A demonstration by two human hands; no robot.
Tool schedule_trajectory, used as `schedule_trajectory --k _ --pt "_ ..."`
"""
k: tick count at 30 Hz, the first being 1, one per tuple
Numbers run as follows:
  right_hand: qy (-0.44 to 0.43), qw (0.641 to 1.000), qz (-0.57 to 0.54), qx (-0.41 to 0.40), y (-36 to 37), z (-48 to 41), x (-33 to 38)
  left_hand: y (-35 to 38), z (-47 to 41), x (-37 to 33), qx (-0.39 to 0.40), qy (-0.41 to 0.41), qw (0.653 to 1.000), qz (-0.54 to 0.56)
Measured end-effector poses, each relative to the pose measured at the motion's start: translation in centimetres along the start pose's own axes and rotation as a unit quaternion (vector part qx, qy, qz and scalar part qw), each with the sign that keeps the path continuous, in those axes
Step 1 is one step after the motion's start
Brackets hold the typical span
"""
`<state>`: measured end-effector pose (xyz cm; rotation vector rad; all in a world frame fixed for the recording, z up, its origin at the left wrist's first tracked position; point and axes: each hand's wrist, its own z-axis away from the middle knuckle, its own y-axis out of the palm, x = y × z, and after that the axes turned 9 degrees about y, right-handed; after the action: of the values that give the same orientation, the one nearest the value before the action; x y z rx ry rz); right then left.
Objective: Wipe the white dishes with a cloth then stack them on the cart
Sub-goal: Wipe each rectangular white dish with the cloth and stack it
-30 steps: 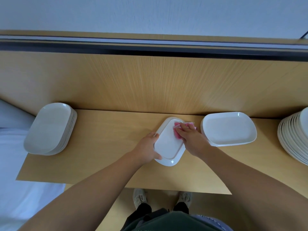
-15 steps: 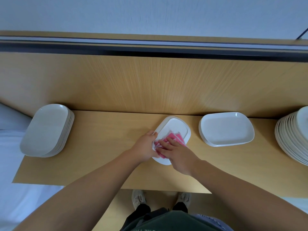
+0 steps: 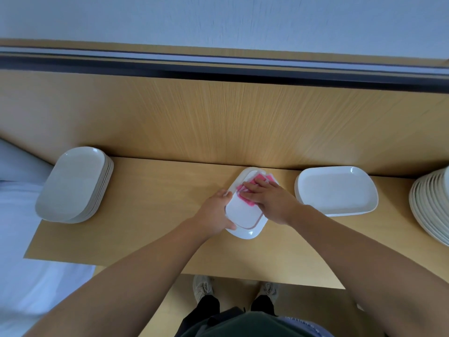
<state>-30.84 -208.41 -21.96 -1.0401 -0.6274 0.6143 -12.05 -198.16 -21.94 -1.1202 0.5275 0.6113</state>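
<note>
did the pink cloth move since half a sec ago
Yes. The pink cloth, pressed under the right hand, slid up the dish toward its far end, closer to the wooden back panel.

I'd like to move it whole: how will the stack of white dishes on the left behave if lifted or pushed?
The left stack holds several dishes, so probably heavy and stiff. Their smooth glossy faces suggest they could slide apart if tilted. It sits near the left edge of the table, so pushing leftward looks risky.
</note>
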Motion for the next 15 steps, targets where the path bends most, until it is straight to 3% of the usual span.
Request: schedule_trajectory --k 7,15 --pt "0.118 0.989 -0.086 -0.002 0.8 -1.8 -2.0 0.0 0.2 -0.2 0.000 -0.008 1.000 0.008" --pt "0.130 0.971 -0.185 -0.080 3.5 1.5 -0.6 0.0 0.7 -0.7 0.000 -0.046 0.999 0.017"
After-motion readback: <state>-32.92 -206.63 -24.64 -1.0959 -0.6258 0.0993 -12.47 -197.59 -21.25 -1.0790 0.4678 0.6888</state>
